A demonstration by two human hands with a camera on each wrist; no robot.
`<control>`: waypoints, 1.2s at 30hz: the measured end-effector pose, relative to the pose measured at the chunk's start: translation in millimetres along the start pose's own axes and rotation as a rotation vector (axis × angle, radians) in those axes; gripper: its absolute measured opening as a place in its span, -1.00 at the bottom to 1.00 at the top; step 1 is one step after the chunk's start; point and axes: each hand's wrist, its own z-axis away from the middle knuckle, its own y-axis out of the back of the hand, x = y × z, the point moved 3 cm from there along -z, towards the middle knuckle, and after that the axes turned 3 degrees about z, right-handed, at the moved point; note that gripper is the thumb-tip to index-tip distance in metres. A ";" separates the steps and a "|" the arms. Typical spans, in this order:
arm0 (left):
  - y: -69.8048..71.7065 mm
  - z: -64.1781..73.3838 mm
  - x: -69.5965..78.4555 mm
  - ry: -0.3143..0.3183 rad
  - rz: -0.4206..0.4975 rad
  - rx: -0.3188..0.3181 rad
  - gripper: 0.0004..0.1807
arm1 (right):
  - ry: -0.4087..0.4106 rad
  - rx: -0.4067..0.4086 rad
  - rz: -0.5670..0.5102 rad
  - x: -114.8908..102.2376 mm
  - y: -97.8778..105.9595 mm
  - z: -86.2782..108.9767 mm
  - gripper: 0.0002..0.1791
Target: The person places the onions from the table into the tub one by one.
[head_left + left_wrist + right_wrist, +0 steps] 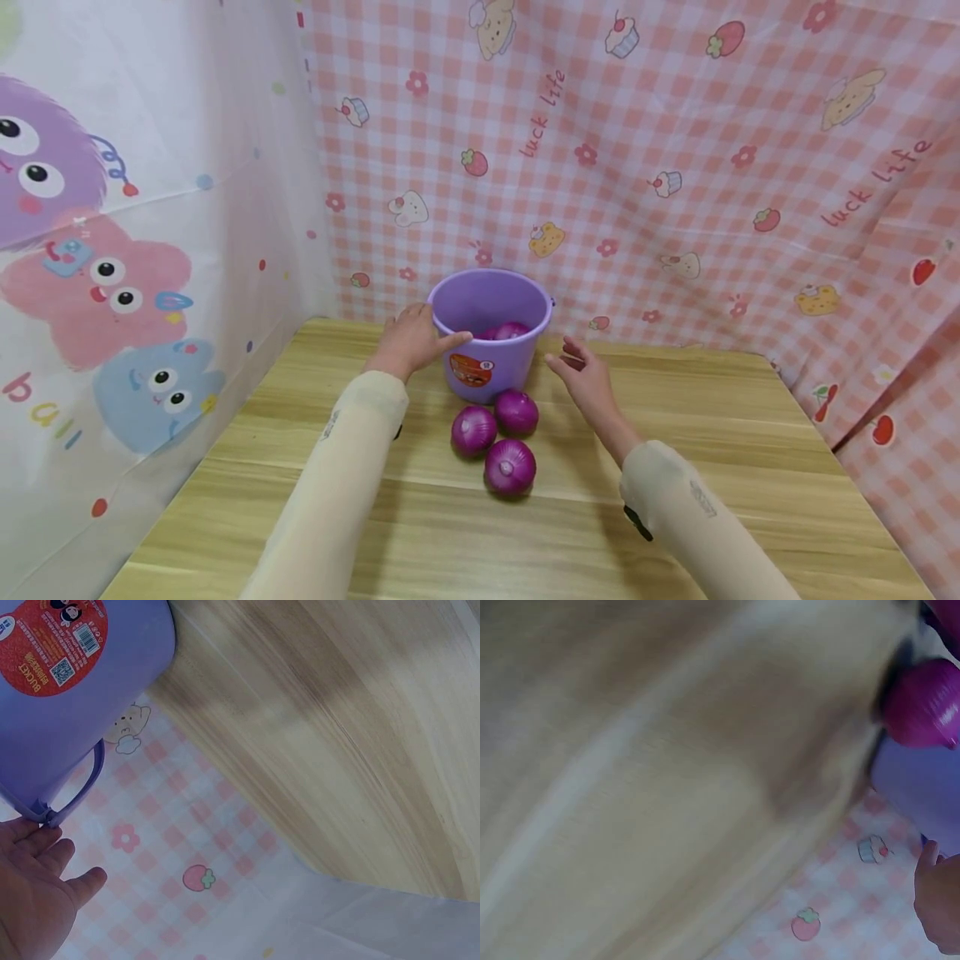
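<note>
A purple bucket [491,367] with a red label stands near the table's back edge, red onions [513,331] inside it. My left hand [408,337] grips the rim at its left side, the thumb lying over the front. In the left wrist view, fingers of that hand [37,885] lie by the bucket's handle [94,772]. Just right of the bucket, my right hand [588,379] holds nothing, its fingers loosely bent. Three more red onions lie on the table before the bucket: one on the left [474,431], one against its base [517,412], one nearest me [510,468].
The wooden table [675,417] extends to both sides of the bucket. A pink checked cloth [637,108] hangs behind it. On the left hangs a white cloth [247,208] with cartoon figures.
</note>
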 end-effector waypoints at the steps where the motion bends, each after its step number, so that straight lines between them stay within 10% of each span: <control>1: -0.1 -0.2 0.1 0.000 -0.003 -0.001 0.09 | -0.007 -0.010 0.012 3.6 -1.6 1.9 -0.28; 36: -0.1 -2.0 -1.4 0.008 0.018 -0.013 0.07 | -0.101 -0.230 0.190 51.6 -51.1 38.0 -0.14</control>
